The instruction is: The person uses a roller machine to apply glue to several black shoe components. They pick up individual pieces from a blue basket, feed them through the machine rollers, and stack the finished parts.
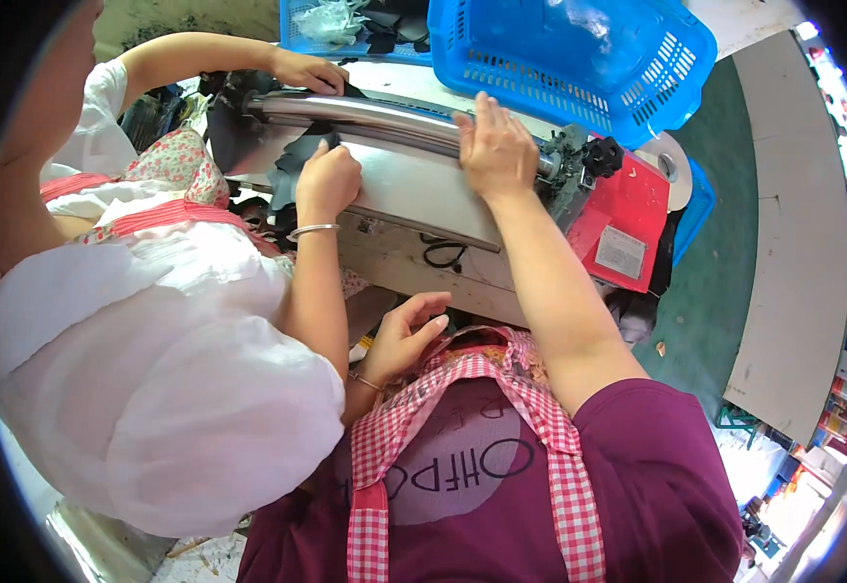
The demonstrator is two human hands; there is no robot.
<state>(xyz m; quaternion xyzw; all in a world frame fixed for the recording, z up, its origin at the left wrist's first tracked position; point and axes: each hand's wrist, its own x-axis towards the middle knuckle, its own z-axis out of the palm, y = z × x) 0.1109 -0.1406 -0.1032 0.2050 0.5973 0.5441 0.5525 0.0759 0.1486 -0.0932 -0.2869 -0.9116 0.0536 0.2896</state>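
Observation:
My right hand (498, 148) reaches to the right end of a long metal roller (370, 115) on a machine. Its fingers are stretched out and hold nothing; the palm side is hidden, so firm contact cannot be judged. Lower down, in front of my apron, my left hand (410, 335) hangs with loosely curved fingers apart, empty. A smooth metal plate (423, 185) slopes toward me below the roller. At my left a co-worker's hand (328, 181) is at a dark sheet piece (297, 154) on the plate. Their other hand (309, 72) lies behind the roller on dark material.
A blue basket (579, 107) stands behind the machine; another blue basket (309, 27) holds pale and dark scraps. At the machine's right end are a black knob (602, 155) and a red housing (637, 199). The co-worker in a white cap (171, 389) sits close on my left.

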